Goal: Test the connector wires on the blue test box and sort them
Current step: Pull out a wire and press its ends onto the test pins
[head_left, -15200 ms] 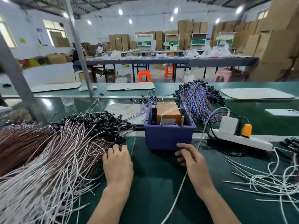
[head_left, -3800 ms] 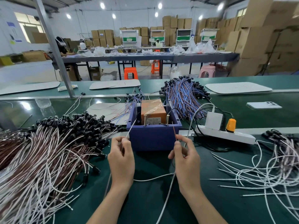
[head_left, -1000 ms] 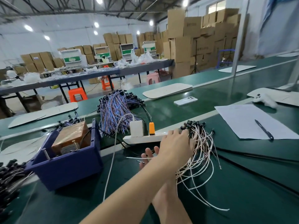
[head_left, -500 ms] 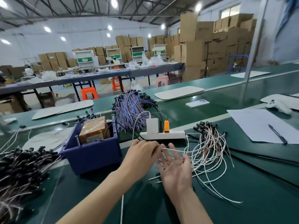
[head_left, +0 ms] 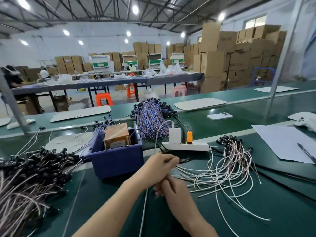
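Head camera looks over a green worktop (head_left: 222, 219). Along its left edge lies a big heap of untested wires (head_left: 25, 182), brown and white with black connectors. Right of the heap, toward the middle, stands the blue test box (head_left: 118, 161) with a brown block (head_left: 117, 134) inside.

Just right of the box's near corner, the left hand (head_left: 159, 168) crosses over the right hand (head_left: 171, 187). The left fingers (head_left: 171, 161) are curled, but I cannot tell whether they pinch a wire. The right fingers (head_left: 158, 192) are bent and partly hidden under the left wrist, so their hold is unclear too.

A white cable (head_left: 145, 202) runs past the hands up to a white power strip (head_left: 185, 146). Behind the strip lies a blue-purple wire bundle (head_left: 152, 120). Right of the hands spreads the sorted wire pile (head_left: 229, 161). Near the right edge lies a paper sheet (head_left: 283, 141) with a pen (head_left: 306, 152) on it.
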